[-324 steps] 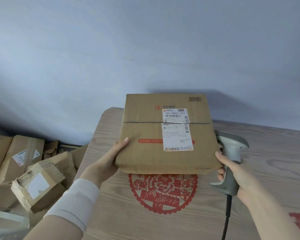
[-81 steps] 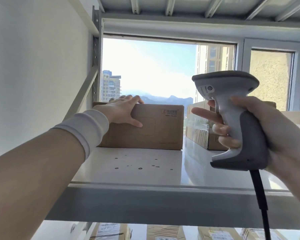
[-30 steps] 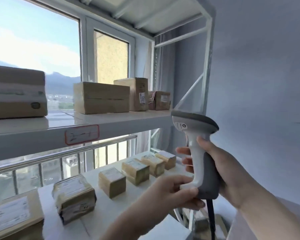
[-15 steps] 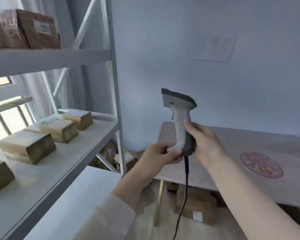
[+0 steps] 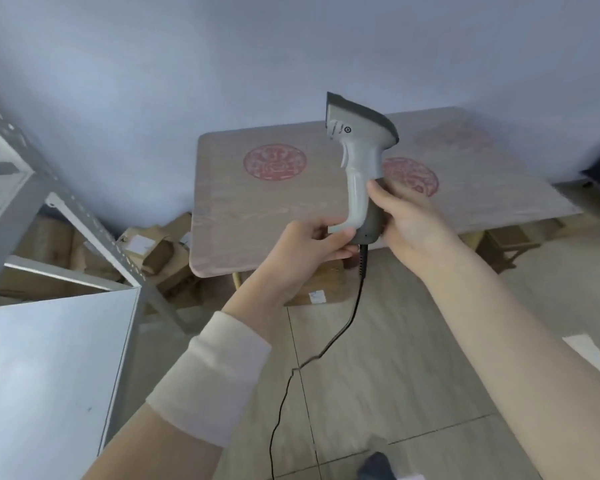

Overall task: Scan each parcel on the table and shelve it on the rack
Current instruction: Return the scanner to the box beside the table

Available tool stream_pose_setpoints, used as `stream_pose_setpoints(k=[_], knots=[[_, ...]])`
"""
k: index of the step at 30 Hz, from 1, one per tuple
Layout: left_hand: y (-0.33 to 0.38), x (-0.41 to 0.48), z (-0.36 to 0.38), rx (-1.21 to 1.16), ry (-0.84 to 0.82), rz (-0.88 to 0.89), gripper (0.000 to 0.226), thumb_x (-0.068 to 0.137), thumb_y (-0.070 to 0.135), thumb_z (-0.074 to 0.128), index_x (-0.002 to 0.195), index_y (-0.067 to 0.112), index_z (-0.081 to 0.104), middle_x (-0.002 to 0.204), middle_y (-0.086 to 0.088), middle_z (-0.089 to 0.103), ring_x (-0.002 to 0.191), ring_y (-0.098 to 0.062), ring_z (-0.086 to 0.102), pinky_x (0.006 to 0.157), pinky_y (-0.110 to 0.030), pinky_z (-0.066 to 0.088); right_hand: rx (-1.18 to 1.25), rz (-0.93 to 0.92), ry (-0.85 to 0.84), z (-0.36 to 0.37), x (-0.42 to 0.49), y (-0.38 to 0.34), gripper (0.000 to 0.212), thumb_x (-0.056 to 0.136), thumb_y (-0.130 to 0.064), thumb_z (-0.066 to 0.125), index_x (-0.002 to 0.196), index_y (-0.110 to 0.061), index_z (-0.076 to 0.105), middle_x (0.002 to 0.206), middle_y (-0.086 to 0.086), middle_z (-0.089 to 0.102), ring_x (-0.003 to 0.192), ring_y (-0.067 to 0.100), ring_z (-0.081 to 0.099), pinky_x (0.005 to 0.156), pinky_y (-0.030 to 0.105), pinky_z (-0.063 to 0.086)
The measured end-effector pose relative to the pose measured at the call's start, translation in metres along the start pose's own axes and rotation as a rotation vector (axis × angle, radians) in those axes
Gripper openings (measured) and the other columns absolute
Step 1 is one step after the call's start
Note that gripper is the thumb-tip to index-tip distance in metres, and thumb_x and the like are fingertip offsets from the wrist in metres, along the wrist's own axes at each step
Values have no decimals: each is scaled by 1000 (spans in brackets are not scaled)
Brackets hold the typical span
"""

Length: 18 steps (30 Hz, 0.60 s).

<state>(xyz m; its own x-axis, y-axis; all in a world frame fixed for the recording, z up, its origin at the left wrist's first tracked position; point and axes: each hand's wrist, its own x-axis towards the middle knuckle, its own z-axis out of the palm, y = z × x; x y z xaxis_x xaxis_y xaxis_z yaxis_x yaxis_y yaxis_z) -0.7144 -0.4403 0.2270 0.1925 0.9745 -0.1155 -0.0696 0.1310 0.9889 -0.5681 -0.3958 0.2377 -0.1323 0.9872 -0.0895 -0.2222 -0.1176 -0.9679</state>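
Note:
A grey barcode scanner (image 5: 359,150) is held upright in front of me, head pointing left. My right hand (image 5: 409,220) grips the back of its handle. My left hand (image 5: 309,244), white cuff on the wrist, pinches the handle's base from the left. Its black cable (image 5: 329,341) hangs down toward the floor. Beyond the scanner stands the wooden table (image 5: 257,216) with two red round decals; no parcel shows on its top. The grey metal rack (image 5: 49,358) fills the left edge, its shelf corner nearest me.
Several cardboard parcels (image 5: 146,247) lie piled on the floor between the rack and the table. Another box (image 5: 321,289) sits under the table's front edge, and one (image 5: 510,240) under its right side. Tiled floor stretches below my arms.
The view has swung from the rack shelves down to the table and floor. Both hands stay on the scanner, which now sits over the table's front.

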Motion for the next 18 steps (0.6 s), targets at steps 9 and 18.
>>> stream_pose_setpoints(k=[9,18], knots=[[-44,113,127,52,-37,-127,23,90,10,57,112,4,60,94,-9,68,78,-7,68,75,-15,53,124,135,93,-167,49,3,8,92,-12,56,94,-10,64,91,5,64,84,16,60,64,25,53],[-78,188,211,24,-94,-178,16,91,8,56,106,6,60,91,-6,67,74,-4,68,72,-13,52,130,174,150,-269,82,0,9,92,-8,55,91,-12,63,91,5,63,84,16,60,66,23,54]])
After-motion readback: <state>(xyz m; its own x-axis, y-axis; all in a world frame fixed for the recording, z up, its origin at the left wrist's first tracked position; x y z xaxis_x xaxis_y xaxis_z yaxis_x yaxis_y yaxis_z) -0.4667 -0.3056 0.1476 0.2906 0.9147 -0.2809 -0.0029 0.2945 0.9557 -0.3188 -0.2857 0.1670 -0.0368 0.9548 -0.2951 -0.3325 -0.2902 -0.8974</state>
